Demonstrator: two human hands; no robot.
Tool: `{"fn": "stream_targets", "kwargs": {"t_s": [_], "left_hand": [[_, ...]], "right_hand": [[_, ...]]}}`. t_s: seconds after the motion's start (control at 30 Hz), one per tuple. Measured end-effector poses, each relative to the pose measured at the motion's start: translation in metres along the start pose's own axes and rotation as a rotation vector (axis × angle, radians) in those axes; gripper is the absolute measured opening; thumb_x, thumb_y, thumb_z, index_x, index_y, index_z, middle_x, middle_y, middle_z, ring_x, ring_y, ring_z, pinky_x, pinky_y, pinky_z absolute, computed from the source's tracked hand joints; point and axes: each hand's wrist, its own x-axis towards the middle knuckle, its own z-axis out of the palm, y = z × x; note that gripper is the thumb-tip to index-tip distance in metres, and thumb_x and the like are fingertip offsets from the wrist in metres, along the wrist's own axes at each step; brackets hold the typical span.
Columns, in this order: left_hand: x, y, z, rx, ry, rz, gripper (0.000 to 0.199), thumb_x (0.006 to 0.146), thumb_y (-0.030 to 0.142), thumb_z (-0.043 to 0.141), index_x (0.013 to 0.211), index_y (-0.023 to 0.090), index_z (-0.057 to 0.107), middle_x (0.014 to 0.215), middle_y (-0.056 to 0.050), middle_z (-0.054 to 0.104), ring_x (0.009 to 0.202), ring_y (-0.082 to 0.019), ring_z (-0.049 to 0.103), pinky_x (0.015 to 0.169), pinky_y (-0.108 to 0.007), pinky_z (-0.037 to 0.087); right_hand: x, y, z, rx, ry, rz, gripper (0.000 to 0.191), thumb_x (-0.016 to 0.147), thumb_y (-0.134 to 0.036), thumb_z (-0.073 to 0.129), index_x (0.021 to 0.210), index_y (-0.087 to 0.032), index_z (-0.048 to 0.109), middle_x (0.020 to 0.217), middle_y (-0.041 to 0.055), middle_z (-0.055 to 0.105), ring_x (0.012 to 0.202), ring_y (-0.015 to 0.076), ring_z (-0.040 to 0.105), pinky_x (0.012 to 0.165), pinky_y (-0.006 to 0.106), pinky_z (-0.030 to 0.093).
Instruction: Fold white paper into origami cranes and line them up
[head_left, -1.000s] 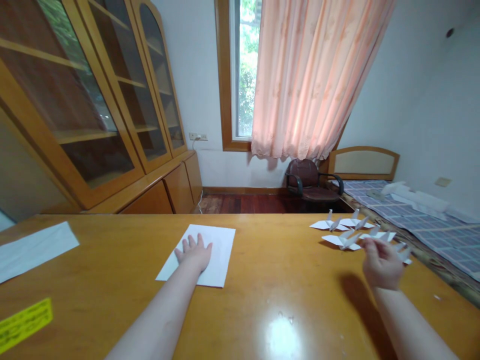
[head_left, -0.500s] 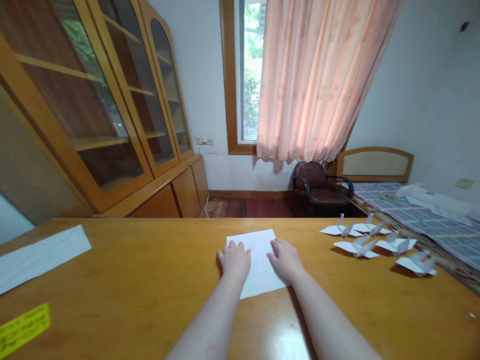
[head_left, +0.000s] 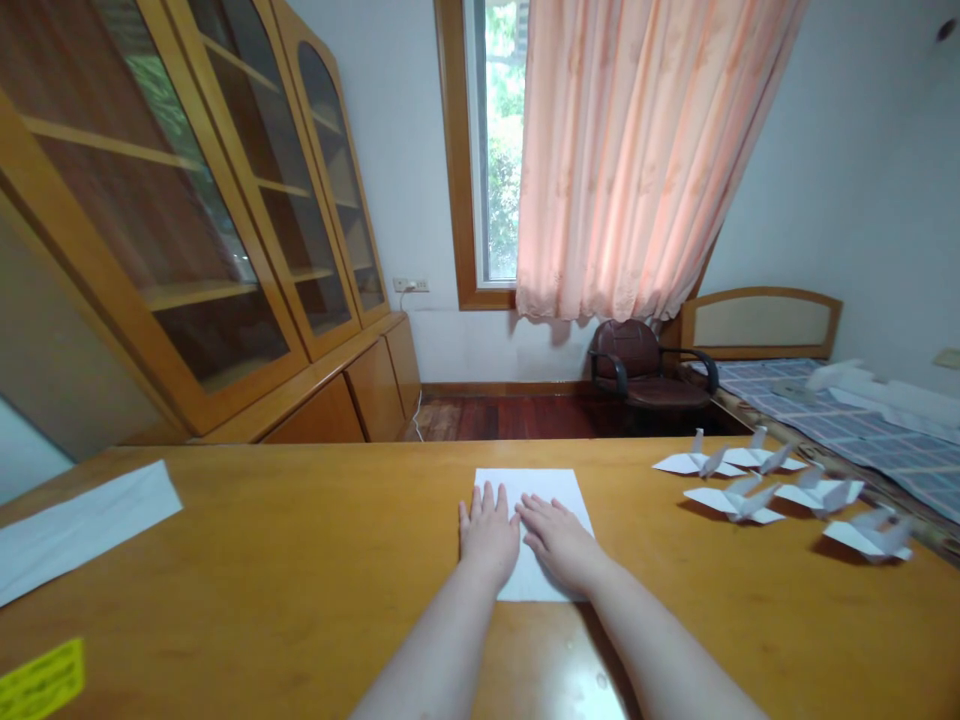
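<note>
left hand (head_left: 487, 540): spread flat, gripping nothing
right hand (head_left: 559, 545): flattened, gripping nothing
paper (head_left: 534, 484): lower centre, beneath both hands, long axis seemingly up-frame

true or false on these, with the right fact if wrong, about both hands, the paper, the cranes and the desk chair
1. The left hand and the right hand both rest on the white paper sheet. True.
2. The left hand is clenched in a fist. False: it lies palm down with its fingers extended.
3. Five folded paper cranes stand on the wooden table. True.
4. The paper cranes are left of the left hand. False: they are right of the right hand.
5. Beyond the wooden table is a brown armchair. True.
</note>
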Motion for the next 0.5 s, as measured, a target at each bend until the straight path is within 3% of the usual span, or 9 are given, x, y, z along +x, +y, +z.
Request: {"fn": "stream_targets", "kwargs": {"t_s": [0.13, 0.37, 0.5], "left_hand": [[-0.001, 0.002, -0.001, 0.058, 0.003, -0.028, 0.058, 0.085, 0.04, 0.029, 0.139, 0.019, 0.026, 0.147, -0.009, 0.022, 0.135, -0.03, 0.015, 0.106, -0.054, 0.013], [0.0, 0.001, -0.001, 0.034, 0.01, -0.025, 0.057, 0.085, 0.041, 0.033, 0.137, 0.019, 0.032, 0.145, -0.01, 0.025, 0.134, -0.03, 0.016, 0.106, -0.054, 0.012], [0.002, 0.003, -0.009, -0.005, 0.123, -0.095, 0.052, 0.083, 0.037, 0.039, 0.128, 0.014, 0.045, 0.14, -0.013, 0.036, 0.135, -0.033, 0.012, 0.107, -0.053, 0.009]], "right_hand": [[0.0, -0.002, 0.0, -0.086, -0.112, 0.152, 0.052, 0.087, -0.039, 0.035, 0.138, -0.028, 0.029, 0.147, 0.0019, 0.021, 0.135, 0.0209, 0.015, 0.108, 0.045, 0.007], [0.001, 0.011, -0.004, -0.182, -0.042, 0.426, 0.057, 0.089, -0.043, 0.026, 0.141, -0.021, 0.02, 0.148, 0.0054, 0.015, 0.136, 0.0212, 0.011, 0.107, 0.043, 0.006], [0.001, 0.015, -0.002, -0.215, -0.035, 0.468, 0.058, 0.089, -0.045, 0.025, 0.141, -0.021, 0.018, 0.149, 0.0056, 0.014, 0.136, 0.0213, 0.009, 0.107, 0.044, 0.004]]}}
